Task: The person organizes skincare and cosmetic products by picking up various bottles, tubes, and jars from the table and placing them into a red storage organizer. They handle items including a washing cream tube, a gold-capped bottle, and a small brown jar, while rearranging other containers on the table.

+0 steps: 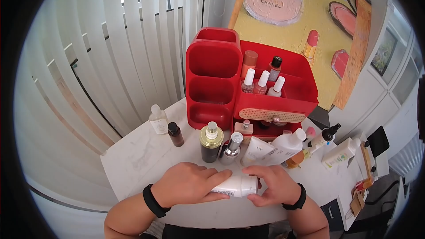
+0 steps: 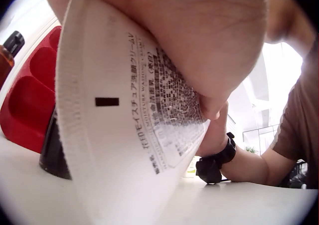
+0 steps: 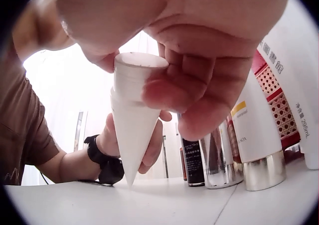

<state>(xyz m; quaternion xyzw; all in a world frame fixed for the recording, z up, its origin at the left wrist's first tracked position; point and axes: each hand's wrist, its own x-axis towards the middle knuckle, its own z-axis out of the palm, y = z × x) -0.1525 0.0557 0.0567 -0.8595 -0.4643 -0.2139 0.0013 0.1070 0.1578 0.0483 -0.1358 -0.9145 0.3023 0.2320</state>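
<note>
A white face wash tube (image 1: pixel 235 187) lies sideways between both hands above the near part of the table. My left hand (image 1: pixel 188 182) grips its body, thumb along the top. In the left wrist view, the flat crimped end of the tube (image 2: pixel 89 135) and its printed Japanese label show. At the other end, my right hand (image 1: pixel 280 186) holds the round cap (image 3: pixel 137 78) between thumb and fingers. Just beyond the hands stand a dark bottle with a gold collar (image 1: pixel 210 148), a silver-capped bottle (image 1: pixel 231 149) and a white UV tube (image 1: pixel 257 151).
Behind stands a red cosmetics organizer (image 1: pixel 276 102) with several nail polish bottles and a partly pulled-out drawer. A clear bottle (image 1: pixel 158 119) and a small brown bottle (image 1: pixel 175 135) stand left on the marble-look table (image 1: pixel 128 155). A white pump bottle (image 1: pixel 288 144) and other bottles crowd the right.
</note>
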